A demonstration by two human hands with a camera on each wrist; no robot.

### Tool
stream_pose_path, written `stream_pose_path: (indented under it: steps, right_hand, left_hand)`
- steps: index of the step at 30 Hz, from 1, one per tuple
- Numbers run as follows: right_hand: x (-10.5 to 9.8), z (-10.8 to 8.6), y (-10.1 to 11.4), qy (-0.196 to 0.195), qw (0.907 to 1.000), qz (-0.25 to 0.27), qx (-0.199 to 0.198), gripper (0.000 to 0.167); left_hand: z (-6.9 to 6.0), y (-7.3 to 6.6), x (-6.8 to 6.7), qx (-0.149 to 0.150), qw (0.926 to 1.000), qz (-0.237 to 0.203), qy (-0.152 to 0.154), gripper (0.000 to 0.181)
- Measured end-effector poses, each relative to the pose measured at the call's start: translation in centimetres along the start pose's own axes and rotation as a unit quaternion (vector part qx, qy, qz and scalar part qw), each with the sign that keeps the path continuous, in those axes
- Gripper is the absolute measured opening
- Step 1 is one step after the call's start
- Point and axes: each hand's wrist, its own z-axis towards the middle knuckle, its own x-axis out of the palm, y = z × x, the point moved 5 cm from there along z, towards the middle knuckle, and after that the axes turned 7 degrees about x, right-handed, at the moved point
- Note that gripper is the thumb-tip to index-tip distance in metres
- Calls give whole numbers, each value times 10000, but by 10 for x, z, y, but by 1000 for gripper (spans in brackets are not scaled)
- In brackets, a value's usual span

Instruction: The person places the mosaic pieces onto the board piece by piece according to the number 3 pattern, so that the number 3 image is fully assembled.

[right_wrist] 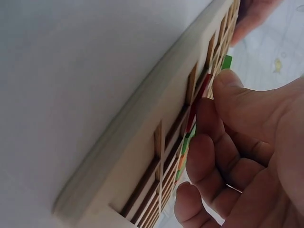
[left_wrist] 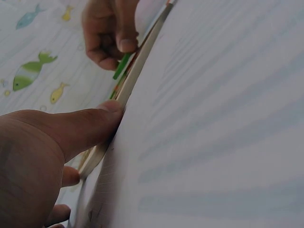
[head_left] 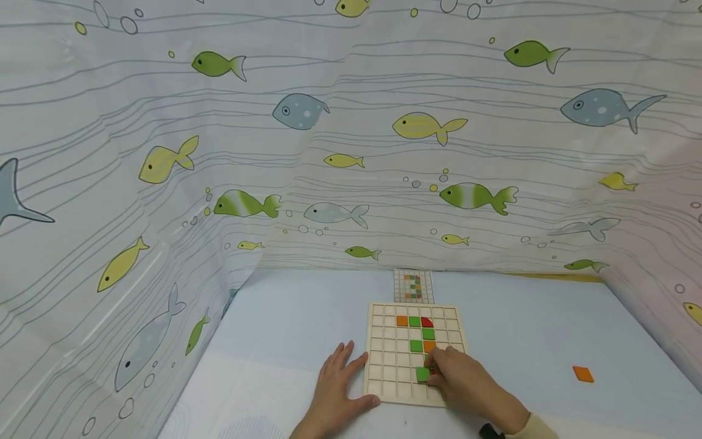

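A wooden grid board (head_left: 386, 366) lies on the table, with orange, green and red tiles in several of its cells. Above its lower rows, my right hand (head_left: 460, 378) pinches a green square tile (head_left: 422, 374) between thumb and fingers. That green tile (left_wrist: 122, 66) looks tilted in the left wrist view. Beneath my right fingers, a red tile (right_wrist: 198, 104) is partly hidden in the grid. My left hand (head_left: 339, 393) is at the board's lower left corner, fingers spread, the thumb touching the edge.
A printed card (head_left: 414, 286) with a coloured grid pattern lies just beyond the board. One loose orange tile (head_left: 583, 374) is on the table to the right. A fish-printed sheet (head_left: 384, 183) surrounds the table's back and sides.
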Motion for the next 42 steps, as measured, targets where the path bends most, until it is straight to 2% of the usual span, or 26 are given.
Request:
stream_pose_path:
  steps: [8,14,18,32,42]
  right_hand:
    - [5,3,1,170,9998,-36,-87,20]
    - [3,3,4,146,9992,91,-368,19]
    - [2,2,6,147,9990,106,-406,19]
    - [2,3,5,265,9989,133,-356,19]
    - [-1,3,3,344,9991,199,-166,20]
  left_hand:
    - [1,2,1,-9,10000,41,-9,82]
    - [1,2,1,-19,10000,17,-10,82]
    - [1,1,0,-42,10000,8,7,82]
    - [0,0,0,-56,10000,-13,2,82]
    - [1,-2,-2,-55,10000,13,-7,82]
